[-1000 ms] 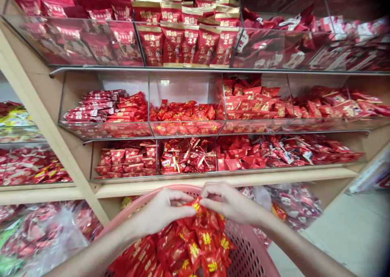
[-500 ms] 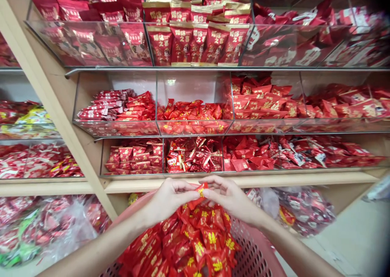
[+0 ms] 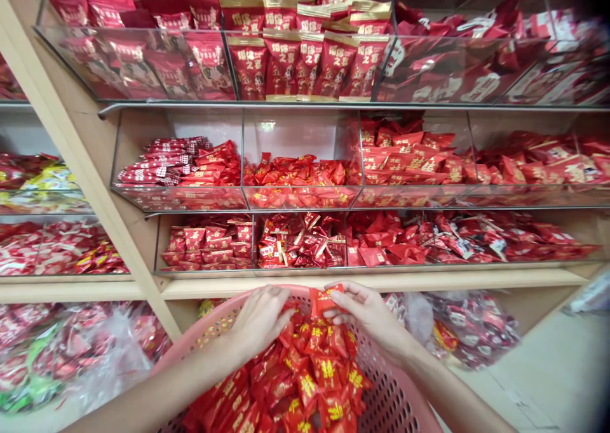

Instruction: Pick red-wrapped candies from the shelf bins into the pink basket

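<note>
l hand [image 3: 262,319] apart now, nr basket rim [image 3: 210,319]

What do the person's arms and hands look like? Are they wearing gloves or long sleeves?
No gloves: the left hand and right hand are both bare. The left forearm and right forearm are slim and bare too, with no sleeves in view. I can't see any watch or bracelet.

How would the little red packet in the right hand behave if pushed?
The red packet is probably light: the right hand pinches it at one end. It looks glossy, so may be slippery, and its flattish shape suggests sliding more than rolling.
</note>
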`<control>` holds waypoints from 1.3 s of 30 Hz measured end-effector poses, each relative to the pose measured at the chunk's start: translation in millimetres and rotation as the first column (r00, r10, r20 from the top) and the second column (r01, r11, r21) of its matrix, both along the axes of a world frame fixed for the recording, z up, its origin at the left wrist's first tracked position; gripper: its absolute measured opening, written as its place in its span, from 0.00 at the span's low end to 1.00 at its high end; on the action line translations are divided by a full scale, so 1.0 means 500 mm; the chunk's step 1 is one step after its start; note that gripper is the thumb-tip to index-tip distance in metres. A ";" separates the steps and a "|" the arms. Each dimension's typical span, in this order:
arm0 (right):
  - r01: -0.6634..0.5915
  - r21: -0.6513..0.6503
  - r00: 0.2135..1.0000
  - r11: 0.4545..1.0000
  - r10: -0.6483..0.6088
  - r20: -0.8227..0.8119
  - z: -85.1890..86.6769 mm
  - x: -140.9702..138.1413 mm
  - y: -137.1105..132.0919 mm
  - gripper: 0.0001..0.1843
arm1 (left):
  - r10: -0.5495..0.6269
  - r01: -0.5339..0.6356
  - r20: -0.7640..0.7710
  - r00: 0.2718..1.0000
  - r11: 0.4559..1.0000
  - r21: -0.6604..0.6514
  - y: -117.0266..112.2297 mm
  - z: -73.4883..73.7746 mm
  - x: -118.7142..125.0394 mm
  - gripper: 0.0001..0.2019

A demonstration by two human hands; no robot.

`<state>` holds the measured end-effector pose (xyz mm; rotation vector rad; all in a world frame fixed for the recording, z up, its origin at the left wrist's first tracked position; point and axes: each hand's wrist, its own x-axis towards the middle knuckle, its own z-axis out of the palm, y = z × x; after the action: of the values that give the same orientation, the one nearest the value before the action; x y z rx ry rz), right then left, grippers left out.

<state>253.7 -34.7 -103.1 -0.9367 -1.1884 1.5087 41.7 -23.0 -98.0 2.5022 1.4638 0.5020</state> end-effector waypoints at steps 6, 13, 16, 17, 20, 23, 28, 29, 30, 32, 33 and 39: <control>0.055 -0.032 0.998 0.998 -0.056 -0.019 -0.005 0.019 -0.006 0.17 | 0.056 -0.048 -0.374 0.926 0.998 0.029 -0.014 -0.043 0.018 0.21; 0.060 -0.029 0.998 0.998 -0.060 -0.002 -0.008 0.031 -0.012 0.17 | 0.074 -0.086 -0.285 0.956 0.996 -0.030 -0.002 -0.092 0.015 0.27; 0.054 -0.014 0.998 0.998 -0.054 0.007 -0.015 0.043 -0.012 0.17 | 0.112 -0.118 -0.157 0.981 0.993 -0.025 0.006 -0.091 0.012 0.28; 0.058 -0.011 0.998 0.998 -0.058 0.005 -0.017 0.047 -0.012 0.17 | 0.116 -0.119 -0.102 0.988 0.993 -0.023 0.008 -0.083 0.013 0.27; 0.068 -0.004 0.998 0.998 -0.068 -0.001 -0.023 0.057 -0.013 0.16 | 0.088 -0.087 0.056 0.994 0.996 -0.029 0.012 -0.050 0.023 0.21; 0.068 0.003 0.998 0.998 -0.068 0.003 -0.027 0.060 -0.013 0.16 | 0.060 -0.055 0.100 0.993 0.997 -0.051 0.016 -0.033 0.039 0.20; 0.068 0.004 0.998 0.998 -0.068 0.020 -0.031 0.057 -0.016 0.15 | 0.043 -0.046 -0.064 0.997 0.997 -0.057 0.022 -0.061 0.062 0.23; 0.069 0.006 0.997 0.998 -0.069 0.021 -0.030 0.057 -0.017 0.16 | 0.050 -0.056 -0.090 0.995 0.997 -0.060 0.023 -0.066 0.064 0.24; 0.070 0.008 0.997 0.997 -0.070 0.023 -0.029 0.057 -0.018 0.16 | 0.059 -0.066 -0.098 0.993 0.996 -0.062 0.024 -0.071 0.066 0.24; 0.077 0.012 0.997 0.997 -0.078 0.024 -0.028 0.057 -0.020 0.16 | 0.067 -0.071 -0.065 0.996 0.996 -0.062 0.023 -0.073 0.067 0.22; 0.082 0.011 0.996 0.997 -0.082 0.026 -0.028 0.058 -0.020 0.17 | 0.056 -0.058 -0.033 0.998 0.996 -0.061 0.022 -0.073 0.067 0.20; 0.089 0.026 0.995 0.996 -0.090 0.045 -0.037 0.056 -0.018 0.16 | -0.028 0.033 0.087 0.996 0.998 -0.055 0.010 -0.072 0.064 0.13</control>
<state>281.8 -43.7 -121.6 -1.0007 -1.1799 1.4054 73.7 -18.0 -134.1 2.4240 1.3862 0.5482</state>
